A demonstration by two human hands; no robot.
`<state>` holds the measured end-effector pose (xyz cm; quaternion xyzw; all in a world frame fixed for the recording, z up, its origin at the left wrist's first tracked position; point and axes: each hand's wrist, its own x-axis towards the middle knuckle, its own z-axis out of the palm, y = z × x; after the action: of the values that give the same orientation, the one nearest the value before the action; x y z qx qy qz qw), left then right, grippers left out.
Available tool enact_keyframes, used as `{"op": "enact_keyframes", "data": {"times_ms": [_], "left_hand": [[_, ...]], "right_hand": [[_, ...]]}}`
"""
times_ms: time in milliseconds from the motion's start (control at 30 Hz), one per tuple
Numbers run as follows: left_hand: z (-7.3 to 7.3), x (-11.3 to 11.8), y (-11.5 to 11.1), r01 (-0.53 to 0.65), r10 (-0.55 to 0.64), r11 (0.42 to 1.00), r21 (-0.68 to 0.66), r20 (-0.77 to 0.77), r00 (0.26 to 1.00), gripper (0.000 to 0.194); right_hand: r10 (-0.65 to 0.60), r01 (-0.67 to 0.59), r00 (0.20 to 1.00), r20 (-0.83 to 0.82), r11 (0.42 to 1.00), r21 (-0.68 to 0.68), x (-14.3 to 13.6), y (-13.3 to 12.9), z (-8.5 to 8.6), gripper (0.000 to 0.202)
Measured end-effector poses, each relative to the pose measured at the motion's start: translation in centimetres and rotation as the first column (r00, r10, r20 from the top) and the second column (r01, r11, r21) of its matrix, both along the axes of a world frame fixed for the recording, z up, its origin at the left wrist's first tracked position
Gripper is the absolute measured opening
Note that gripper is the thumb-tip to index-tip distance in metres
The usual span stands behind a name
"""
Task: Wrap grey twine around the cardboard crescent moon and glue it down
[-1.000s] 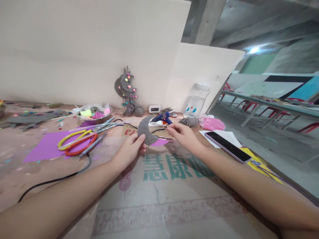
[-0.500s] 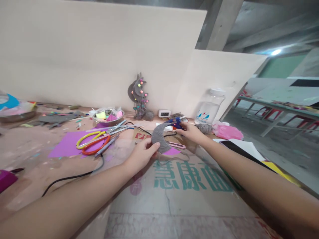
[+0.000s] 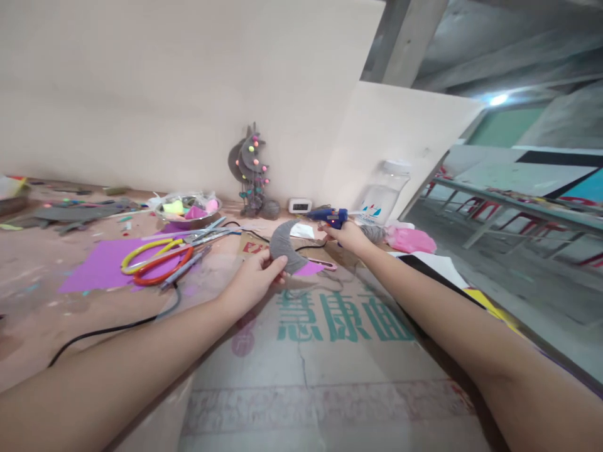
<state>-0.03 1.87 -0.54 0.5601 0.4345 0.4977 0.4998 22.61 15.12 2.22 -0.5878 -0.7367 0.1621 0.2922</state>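
Pinched between the thumb and fingers of my left hand [image 3: 259, 271] is a gray crescent moon [image 3: 285, 250], its surface wrapped in yarn. A blue glue gun [image 3: 332, 218] is in my right hand [image 3: 346, 235], just right of the crescent, its nozzle pointing left. The gun's tip and the crescent's upper point are close, with a small gap between them. Below the crescent lie a purple paper scrap [image 3: 308, 269] and a pink cutter [image 3: 325, 264], on a cardboard sheet [image 3: 264, 383] with green characters.
Scissors with yellow and red handles [image 3: 162, 263] lie on purple paper [image 3: 89, 267] at left. Behind are a metal bowl [image 3: 186, 220], a hanging moon ornament [image 3: 252, 169], a small clock [image 3: 300, 206] and a clear bottle [image 3: 384, 191]. A pink bag [image 3: 411, 238] sits at right.
The glue gun has come away from the crescent's upper tip and now shows more fully in my right hand. The view has shifted, so the table items appear farther left.
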Motion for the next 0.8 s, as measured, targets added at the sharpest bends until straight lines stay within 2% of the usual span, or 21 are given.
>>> {"op": "enact_keyframes", "data": {"times_ms": [167,267,333,433,500,600,800], "left_hand": [[0.2,0.0,-0.1,-0.022,0.022,1.0,-0.002,0.015,1.0,0.026],[0.2,0.1,0.0,-0.043,0.05,0.997,-0.066,0.099,0.994,0.024],[0.1,0.1,0.1,-0.059,0.076,0.991,-0.116,0.146,0.986,0.024],[-0.2,0.2,0.3,-0.078,0.106,0.985,-0.157,0.179,0.978,0.025],[-0.2,0.2,0.2,-0.079,0.111,0.984,-0.163,0.198,0.974,0.025],[0.0,0.2,0.0,-0.092,0.123,0.982,-0.167,0.19,0.974,0.025],[0.3,0.1,0.0,-0.089,0.108,0.988,-0.128,0.146,0.983,0.024]], "right_hand": [[0.02,-0.02,0.993,-0.121,1.0,0.0,0.3,-4.2,1.0,0.031],[0.017,-0.012,0.983,-0.182,1.0,0.028,0.6,-7.4,1.0,0.029],[0.025,-0.001,0.957,-0.289,0.997,0.083,0.9,-9.5,0.9,0.028],[0.099,-0.094,0.97,-0.223,0.995,0.033,1.0,-12.5,1.1,0.03],[0.2,-0.205,0.952,-0.233,0.979,0.002,0.7,-13.9,1.3,0.027],[0.288,-0.296,0.931,-0.225,0.955,-0.002,0.0,-15.0,1.2,0.019],[0.274,-0.27,0.956,-0.11,0.962,0.044,-0.3,-14.9,-0.4,0.02]]}}
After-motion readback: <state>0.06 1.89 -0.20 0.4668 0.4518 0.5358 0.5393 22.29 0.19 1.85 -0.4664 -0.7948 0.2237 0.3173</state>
